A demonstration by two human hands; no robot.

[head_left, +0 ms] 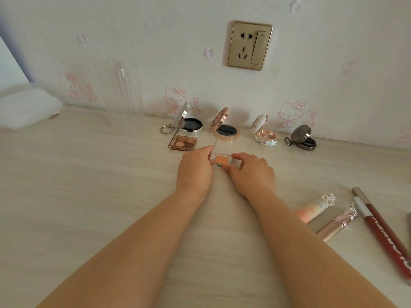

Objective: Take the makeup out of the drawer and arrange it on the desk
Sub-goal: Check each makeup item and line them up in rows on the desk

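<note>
A small clear case with an orange powder pan (222, 160) lies on the pale desk (89, 185), its lid raised upright. My left hand (195, 170) pinches its left side by the lid. My right hand (251, 172) pinches its right side. Behind it stand several open compacts along the wall: a silver one with a key ring (191, 124), a rose-gold one (225, 128), a white floral one (264, 135) and a dark grey one (303, 138). A brown eyeshadow palette (183, 142) lies open just left of my hands.
At the right lie a pink tube (313, 211), a rose lip gloss (338, 223) and a dark red lip tube (382, 236). A clear glass (121, 90) stands at the back left beside a white plastic box (26, 107). A wall socket (249, 45) is above.
</note>
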